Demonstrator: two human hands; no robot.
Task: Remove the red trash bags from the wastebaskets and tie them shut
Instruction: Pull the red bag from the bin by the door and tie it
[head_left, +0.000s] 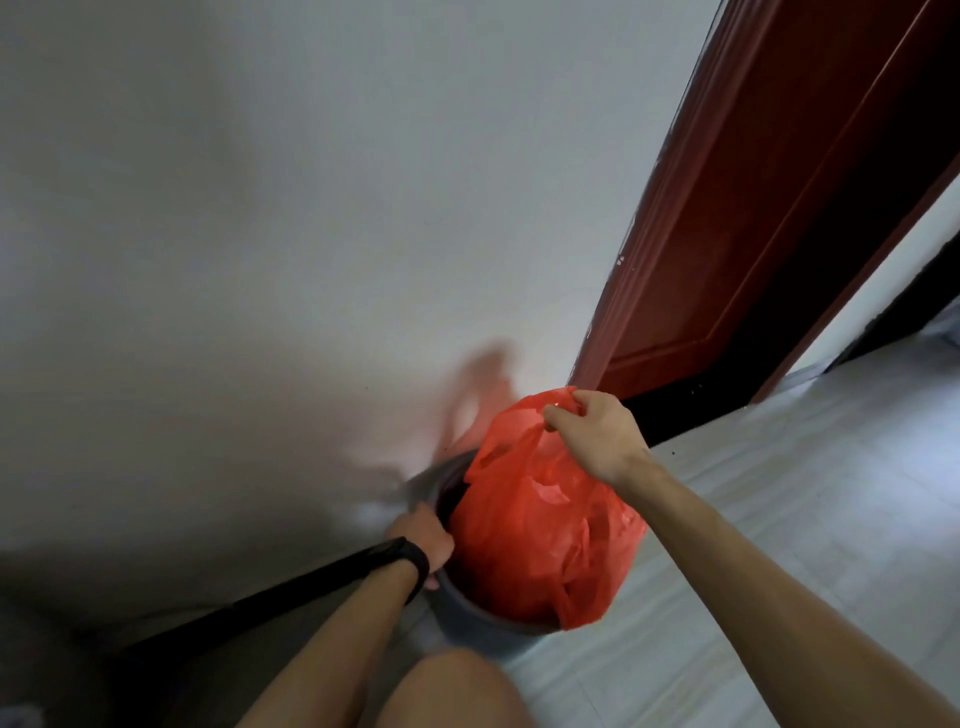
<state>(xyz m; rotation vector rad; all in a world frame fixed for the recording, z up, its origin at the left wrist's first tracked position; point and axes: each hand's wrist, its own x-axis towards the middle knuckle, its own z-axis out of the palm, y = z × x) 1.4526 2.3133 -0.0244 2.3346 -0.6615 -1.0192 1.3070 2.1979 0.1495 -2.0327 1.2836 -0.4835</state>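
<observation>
A red trash bag (535, 530), bulging with contents, stands partly lifted out of a grey wastebasket (467, 616) on the floor by the wall. My right hand (597, 436) pinches the bag's top edge and holds it up. My left hand (423, 535), with a black band on the wrist, grips the wastebasket's rim on the left side. The bag's mouth is open and untied, and the bag hides most of the basket.
A white wall (311, 234) rises right behind the basket, with a black skirting board (291, 587) along its foot. A dark red door (753, 208) stands to the right. Pale floor tiles (779, 519) stretch right. My bare knee (447, 691) is at the bottom.
</observation>
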